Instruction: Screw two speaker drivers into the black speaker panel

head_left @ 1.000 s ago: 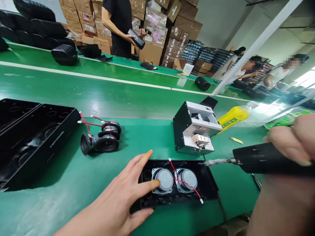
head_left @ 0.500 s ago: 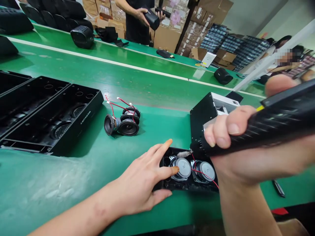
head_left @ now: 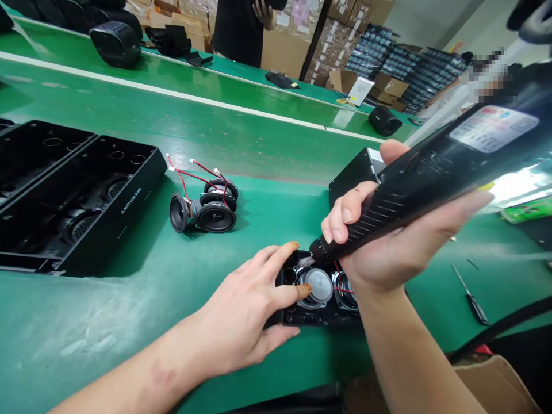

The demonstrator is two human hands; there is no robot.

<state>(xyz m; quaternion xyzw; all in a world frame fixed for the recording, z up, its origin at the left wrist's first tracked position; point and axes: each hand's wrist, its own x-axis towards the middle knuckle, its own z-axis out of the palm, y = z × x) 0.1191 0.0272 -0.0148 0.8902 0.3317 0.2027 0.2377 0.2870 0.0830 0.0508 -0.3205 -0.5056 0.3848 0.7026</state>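
My left hand [head_left: 248, 307] lies flat on the left end of a small black speaker panel [head_left: 302, 313], its fingertips touching the left of two round silver speaker drivers [head_left: 318, 284]. My right hand [head_left: 383, 247] grips a black electric screwdriver [head_left: 431, 178], tilted down to the left. Its bit meets the panel just above the left driver. The second driver [head_left: 345, 287] and its red wires are partly hidden under my right hand.
Loose black speaker drivers [head_left: 206, 210] with red wires sit to the left. Long black housings [head_left: 81, 201] lie at far left. A black box [head_left: 351, 175] stands behind my right hand, a small screwdriver [head_left: 472, 296] lies at right. A person [head_left: 241, 26] stands beyond the green conveyor.
My right hand brought the screwdriver from the right edge over the panel and lowered its bit onto the spot above the left driver. My left hand stayed on the panel.
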